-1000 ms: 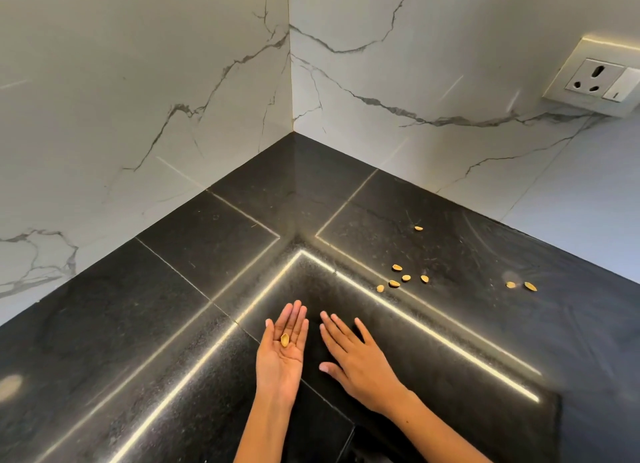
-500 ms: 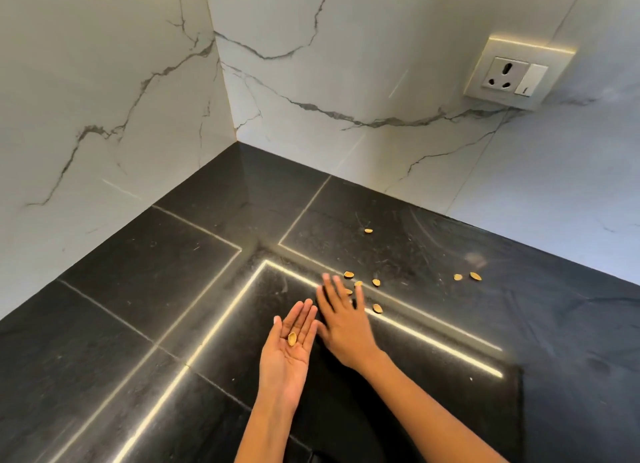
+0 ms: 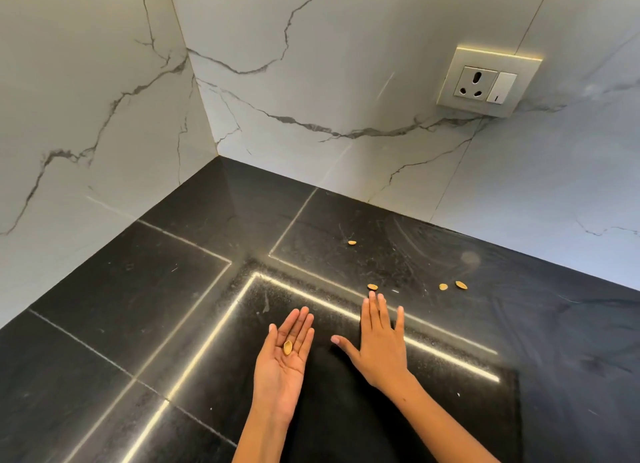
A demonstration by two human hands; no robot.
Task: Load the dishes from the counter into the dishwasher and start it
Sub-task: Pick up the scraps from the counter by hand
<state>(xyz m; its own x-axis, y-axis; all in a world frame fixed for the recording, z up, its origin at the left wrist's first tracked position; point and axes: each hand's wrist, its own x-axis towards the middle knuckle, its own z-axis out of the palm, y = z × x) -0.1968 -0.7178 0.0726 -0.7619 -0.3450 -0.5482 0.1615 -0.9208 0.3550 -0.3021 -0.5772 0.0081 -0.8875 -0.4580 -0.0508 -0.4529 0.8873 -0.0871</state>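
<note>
While the left hand (image 3: 282,362) lies palm up just above the black stone worktop (image 3: 114,310), its fingers are straight and close together, and one small tan shell (image 3: 287,347) rests in the hollow of the palm, not pinched by anything. Just to the right of that hand, the right hand (image 3: 379,341) is palm down on the worktop with fingers spread and thumb stretched toward the left hand; its grip holds nothing. Beyond the right hand's fingertips (image 3: 372,294), a second shell (image 3: 372,286) lies almost touching them. Farther right of that shell, two more shell pieces (image 3: 453,285) sit side by side, and another lone shell (image 3: 352,243) lies farther back toward the marble wall (image 3: 311,98). Bright reflected light strips (image 3: 346,312) run across the worktop and pass under the right hand. On the marble wall, up and to the right of the hands, a wall socket with a switch (image 3: 486,81) is mounted. No dishes or dishwasher can be seen from this view; only the shells lie on the worktop.
</note>
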